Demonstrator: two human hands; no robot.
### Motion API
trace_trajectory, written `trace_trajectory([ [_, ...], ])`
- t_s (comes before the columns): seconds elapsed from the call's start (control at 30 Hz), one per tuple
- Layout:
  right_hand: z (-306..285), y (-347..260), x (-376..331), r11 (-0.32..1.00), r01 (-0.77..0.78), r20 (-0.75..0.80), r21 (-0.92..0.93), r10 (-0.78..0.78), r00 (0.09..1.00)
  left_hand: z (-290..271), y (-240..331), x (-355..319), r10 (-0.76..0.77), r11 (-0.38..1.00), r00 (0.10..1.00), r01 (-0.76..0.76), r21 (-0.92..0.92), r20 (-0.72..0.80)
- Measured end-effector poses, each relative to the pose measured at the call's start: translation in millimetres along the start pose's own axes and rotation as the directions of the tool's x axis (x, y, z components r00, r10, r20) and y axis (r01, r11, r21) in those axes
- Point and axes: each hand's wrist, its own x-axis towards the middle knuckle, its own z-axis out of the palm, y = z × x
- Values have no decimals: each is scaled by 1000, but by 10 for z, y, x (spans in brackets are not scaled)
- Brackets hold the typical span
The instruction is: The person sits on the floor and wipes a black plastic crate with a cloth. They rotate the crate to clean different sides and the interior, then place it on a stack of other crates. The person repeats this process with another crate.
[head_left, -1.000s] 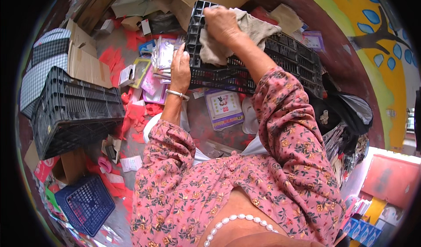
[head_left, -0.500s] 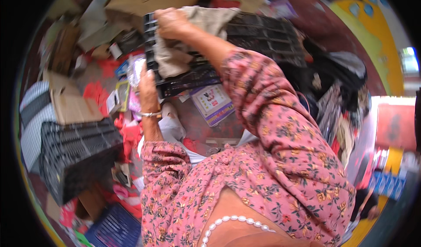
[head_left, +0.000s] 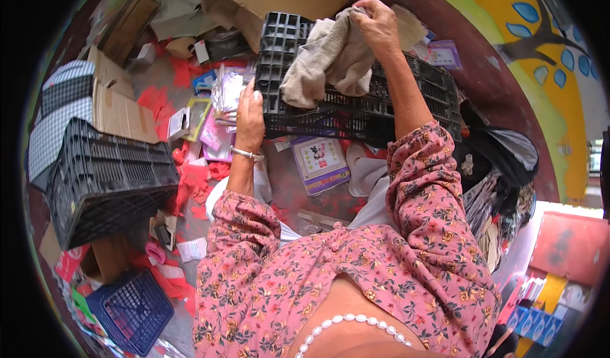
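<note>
A black plastic crate point(head_left: 279, 72) with slotted, ribbed walls lies across in front of me, tilted. My left hand point(head_left: 250, 113) holds its left end, fingers pressed along the outer wall. A greyish-beige cloth point(head_left: 318, 66) is bunched up and pinched in my right hand point(head_left: 379, 31) above the crate. Its lower folds hang onto the crate's ribs. Below the crate, between my legs, a flat purple-and-white box point(head_left: 321, 161) lies on the floor.
Another black crate point(head_left: 114, 180) stands at the left beside a cardboard box point(head_left: 124, 97). A blue basket point(head_left: 130, 313) sits at lower left. Red scraps point(head_left: 190, 189) and small packages point(head_left: 229, 94) litter the floor. Dark bags point(head_left: 502, 158) lie at right; a large carton point(head_left: 267, 2) stands behind.
My right hand has moved right from the crate's left corner, lifting and bunching the cloth that lay spread there. My left hand stays at the crate's left end. The view has shifted.
</note>
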Motion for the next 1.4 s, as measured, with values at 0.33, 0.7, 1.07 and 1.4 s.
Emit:
trace_trajectory([
  [0.33, 1033, -265, 189, 650, 197, 209, -734, -60, 976, -30, 47, -15, 19, 999, 999, -18, -29, 27],
  [0.7, 859, -132, 594, 892, 197, 606, -407, 102, 789, -19, -40, -57, 52, 997, 999, -53, 54, 16],
  [1.07, 816, -145, 507, 992, 109, 415, -59, -75, 907, 24, -23, 28, 74, 995, 997, -74, 61, 2],
  [1.4, 1105, -35, 689, 867, -115, 441, -484, 355, 824, -2, -26, 25, 70, 997, 997, -71, 18, 44],
])
